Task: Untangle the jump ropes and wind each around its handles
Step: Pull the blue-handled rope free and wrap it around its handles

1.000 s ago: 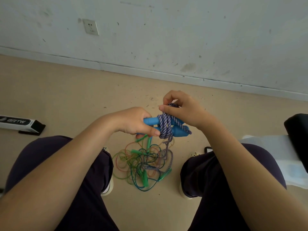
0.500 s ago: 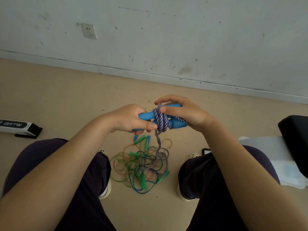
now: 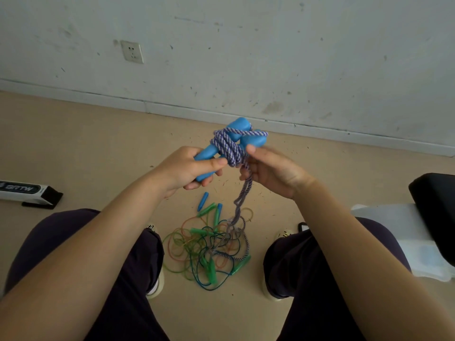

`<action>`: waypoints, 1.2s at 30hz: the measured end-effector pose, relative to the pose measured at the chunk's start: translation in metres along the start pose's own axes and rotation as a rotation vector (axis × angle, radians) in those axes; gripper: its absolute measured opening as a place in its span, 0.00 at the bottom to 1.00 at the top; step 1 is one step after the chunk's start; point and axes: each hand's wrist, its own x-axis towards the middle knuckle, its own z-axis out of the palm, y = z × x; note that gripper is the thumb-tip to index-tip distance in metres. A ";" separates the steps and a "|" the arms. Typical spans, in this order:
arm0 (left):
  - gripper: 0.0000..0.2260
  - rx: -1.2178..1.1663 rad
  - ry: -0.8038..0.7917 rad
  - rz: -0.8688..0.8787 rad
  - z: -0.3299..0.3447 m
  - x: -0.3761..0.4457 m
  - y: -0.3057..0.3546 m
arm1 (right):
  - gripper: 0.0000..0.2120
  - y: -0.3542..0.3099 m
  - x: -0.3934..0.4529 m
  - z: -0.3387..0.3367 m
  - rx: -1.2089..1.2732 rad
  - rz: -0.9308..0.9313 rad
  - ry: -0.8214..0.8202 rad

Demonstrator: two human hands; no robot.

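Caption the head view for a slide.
Left hand grips blue handles wound with purple rope; right hand guides its tail above tangled ropes.

Two hands (image 3: 187, 166) (image 3: 273, 168), two big blue handles (image 3: 236, 129) (image 3: 254, 141), one wall socket (image 3: 132, 51).

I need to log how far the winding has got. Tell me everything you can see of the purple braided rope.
The purple rope is a twisted purple-and-white cord that looks like woven fibre. Several turns are bunched around the two blue handles, which the left hand grips. The right hand pinches the cord just below the coil. From there a loose tail hangs to the floor and runs into the tangle of thin ropes, so part remains unwound.
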 end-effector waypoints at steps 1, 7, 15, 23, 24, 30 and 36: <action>0.18 -0.009 0.036 -0.008 0.000 0.001 -0.001 | 0.14 0.002 0.000 0.003 -0.038 0.004 0.035; 0.15 -0.012 0.160 -0.031 0.007 0.003 -0.003 | 0.11 0.007 0.005 0.012 -0.219 0.004 0.140; 0.13 0.012 0.232 -0.015 0.012 0.004 -0.001 | 0.13 0.009 0.010 0.016 -0.304 0.008 0.232; 0.13 -0.015 0.234 0.025 0.014 0.002 0.003 | 0.22 0.007 0.011 0.017 -0.505 -0.047 0.389; 0.13 -0.030 0.228 0.024 0.014 0.002 0.003 | 0.23 0.007 0.012 0.018 -0.521 -0.061 0.410; 0.15 -0.105 0.245 -0.002 0.013 0.004 0.001 | 0.17 0.008 0.010 0.024 -0.358 -0.033 0.325; 0.13 -0.170 0.238 0.000 0.014 0.005 0.001 | 0.12 0.008 0.008 0.024 -0.326 -0.042 0.270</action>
